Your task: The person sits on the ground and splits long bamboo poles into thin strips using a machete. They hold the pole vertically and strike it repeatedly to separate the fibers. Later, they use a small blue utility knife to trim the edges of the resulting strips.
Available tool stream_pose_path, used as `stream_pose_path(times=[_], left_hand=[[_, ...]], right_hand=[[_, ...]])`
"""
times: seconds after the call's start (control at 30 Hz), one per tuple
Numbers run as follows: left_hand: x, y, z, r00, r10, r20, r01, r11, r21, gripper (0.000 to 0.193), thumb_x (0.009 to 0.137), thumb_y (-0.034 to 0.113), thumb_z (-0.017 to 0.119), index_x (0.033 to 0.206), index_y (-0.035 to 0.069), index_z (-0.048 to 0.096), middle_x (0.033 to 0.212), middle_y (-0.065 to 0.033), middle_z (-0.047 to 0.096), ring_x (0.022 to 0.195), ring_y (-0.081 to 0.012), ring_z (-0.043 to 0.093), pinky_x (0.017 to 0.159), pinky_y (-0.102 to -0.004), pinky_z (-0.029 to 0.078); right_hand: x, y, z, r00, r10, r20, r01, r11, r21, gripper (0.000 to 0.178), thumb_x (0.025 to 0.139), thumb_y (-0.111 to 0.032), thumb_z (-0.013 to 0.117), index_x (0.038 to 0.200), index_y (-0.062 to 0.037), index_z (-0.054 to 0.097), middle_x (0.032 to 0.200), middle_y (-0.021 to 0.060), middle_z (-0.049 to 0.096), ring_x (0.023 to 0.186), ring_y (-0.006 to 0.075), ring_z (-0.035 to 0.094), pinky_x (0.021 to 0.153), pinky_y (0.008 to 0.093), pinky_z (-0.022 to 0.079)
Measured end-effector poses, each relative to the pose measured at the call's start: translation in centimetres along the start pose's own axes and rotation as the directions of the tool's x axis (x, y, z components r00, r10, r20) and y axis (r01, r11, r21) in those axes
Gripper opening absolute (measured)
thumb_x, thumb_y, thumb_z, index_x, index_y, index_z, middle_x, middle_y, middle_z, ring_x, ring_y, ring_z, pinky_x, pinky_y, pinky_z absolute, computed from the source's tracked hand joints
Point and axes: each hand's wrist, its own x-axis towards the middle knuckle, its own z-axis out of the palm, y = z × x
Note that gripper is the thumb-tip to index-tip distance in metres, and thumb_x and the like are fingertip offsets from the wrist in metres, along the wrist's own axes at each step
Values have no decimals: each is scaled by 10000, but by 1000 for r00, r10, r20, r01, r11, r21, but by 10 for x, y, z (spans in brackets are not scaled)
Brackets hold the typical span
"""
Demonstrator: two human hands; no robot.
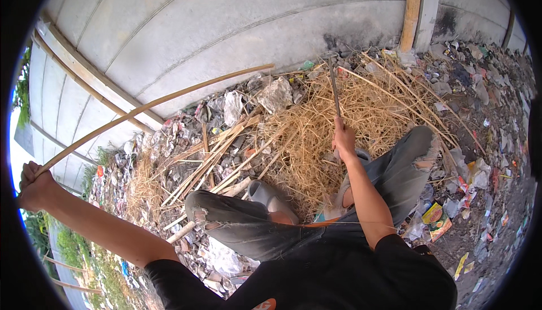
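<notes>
My left hand [37, 188] is closed around the near end of a long bamboo strip [161, 100], raised at the far left. The strip slants up and to the right, its far tip in front of the wall. In front of my knees, my right hand [343, 139] grips a long, narrow, dark-bladed knife [334, 87] pointing away from me. The blade is over a pile of straw-coloured shavings [305, 155] and apart from the strip. Several cut bamboo pieces [220, 155] lie to the left of the pile.
A grey concrete panel wall [226, 27] rises behind the pile, with a wooden post [412, 11] against it. Scattered litter [480, 95] covers the ground on both sides. My bent knees [226, 214] flank the shavings. A pale rock [275, 95] sits near the wall.
</notes>
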Motion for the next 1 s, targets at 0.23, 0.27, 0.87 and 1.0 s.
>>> stream_pose_path(times=[0.23,0.27,0.87,1.0], left_hand=[[-35,-29,7,986,-122,-118,108,987,-122,610,997,664,409,702,150,266,571,-29,241,457,-157,200,451,-306,171],[-33,-30,2,984,-127,-123,115,988,-100,616,1001,669,391,697,151,251,564,-24,231,455,-154,201,447,-299,172],[-114,-40,-26,985,-124,-116,142,976,163,709,965,759,385,1006,55,311,588,-6,207,455,-150,247,443,-275,238],[-113,-65,-53,970,-217,-110,221,975,20,548,1034,623,366,832,123,271,558,-14,259,449,-150,242,443,-285,234]], right_hand=[[-15,0,-9,995,-37,92,50,989,-141,597,1006,-520,572,601,-84,515,484,37,446,423,164,495,436,381,417],[-16,5,-8,997,-16,81,29,986,-166,618,1004,-524,570,589,-67,544,476,48,467,424,177,522,440,389,425],[103,-129,74,720,503,478,691,-581,-430,462,939,-432,664,937,20,757,805,136,717,703,238,689,589,386,512],[161,-65,0,878,405,257,38,474,-880,416,963,-415,660,987,-6,730,860,142,724,700,218,675,644,381,520]])
